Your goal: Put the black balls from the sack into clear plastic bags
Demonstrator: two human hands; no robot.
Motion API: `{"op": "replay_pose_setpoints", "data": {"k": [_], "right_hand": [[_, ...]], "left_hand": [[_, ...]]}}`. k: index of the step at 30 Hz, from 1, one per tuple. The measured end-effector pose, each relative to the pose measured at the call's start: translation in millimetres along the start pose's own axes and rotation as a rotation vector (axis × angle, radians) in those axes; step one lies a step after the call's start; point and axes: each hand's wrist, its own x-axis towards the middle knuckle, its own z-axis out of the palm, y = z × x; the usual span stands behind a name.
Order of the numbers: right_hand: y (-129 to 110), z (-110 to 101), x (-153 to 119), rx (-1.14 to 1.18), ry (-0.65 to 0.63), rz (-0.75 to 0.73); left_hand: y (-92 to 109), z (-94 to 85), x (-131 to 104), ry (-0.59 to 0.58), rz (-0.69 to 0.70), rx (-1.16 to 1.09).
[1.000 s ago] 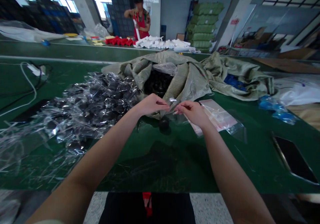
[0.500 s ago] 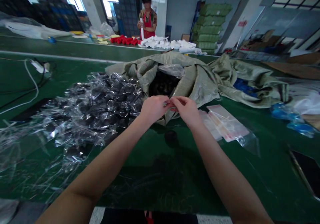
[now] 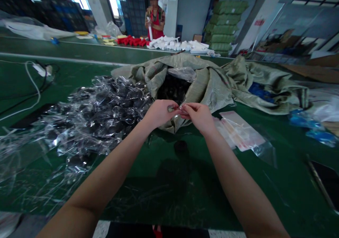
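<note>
My left hand [image 3: 161, 113] and my right hand [image 3: 199, 117] meet in front of the open sack, fingertips pinched together. Between them is a thin, glinting bit of clear plastic bag, mostly hidden by the fingers. Below the hands, a small round black item [image 3: 180, 146] lies on the green table [image 3: 169, 209]. Just beyond, the grey-green woven sack [image 3: 209, 86] gapes open, with dark items [image 3: 173, 89] inside. Left of my hands spreads a heap of black items in clear wrappers [image 3: 106, 107]. Flat clear bags [image 3: 242, 132] lie beside my right forearm.
A phone [image 3: 324, 181] rests at the right edge, near blue plastic wrap [image 3: 315, 128]. Cables with a white adapter [image 3: 41, 70] lie at left. Across the table a person in a red apron [image 3: 156, 22] stands behind red and white pieces [image 3: 174, 44].
My left hand has shifted slightly left, and its thumb and forefinger now form a wider loop. Both hands stay pinched together. The black item stays on the table.
</note>
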Motion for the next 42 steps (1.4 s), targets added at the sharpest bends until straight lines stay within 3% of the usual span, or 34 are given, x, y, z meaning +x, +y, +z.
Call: {"op": "replay_pose_setpoints", "data": {"k": [5, 11, 14, 20, 27, 33, 38, 42], "right_hand": [[-3.8, -7.2, -0.1, -0.044, -0.014, 0.012], [0.2, -5.9, -0.4, -0.294, -0.019, -0.062], [0.6, -5.1, -0.7, -0.467, 0.035, -0.098], [-9.6, -3.4, -8.2, -0.827, 0.21, -0.163], [-7.7, 3.2, -10.4, -0.724, 0.197, -0.126], [-9.7, 2.0, -12.9, -0.78, 0.244, -0.081], [-20.2, 4.3, -19.4, -0.844, 0.27, -0.128], [-28.5, 6.2, -25.6, -0.809, 0.249, -0.16]], "left_hand": [[0.6, -2.4, 0.4, -0.032, 0.01, -0.026], [3.8, 6.4, -2.5, -0.032, -0.045, 0.153], [4.3, 9.4, -3.0, -0.013, -0.091, 0.171], [10.9, 6.7, -3.9, 0.132, -0.184, 0.234], [24.4, 14.2, -9.6, 0.162, -0.163, 0.405], [30.2, 20.2, -13.5, 0.152, -0.181, 0.535], [36.2, 11.3, -13.4, 0.152, -0.264, 0.544], [44.2, -1.9, -15.5, 0.154, -0.251, 0.515]]}}
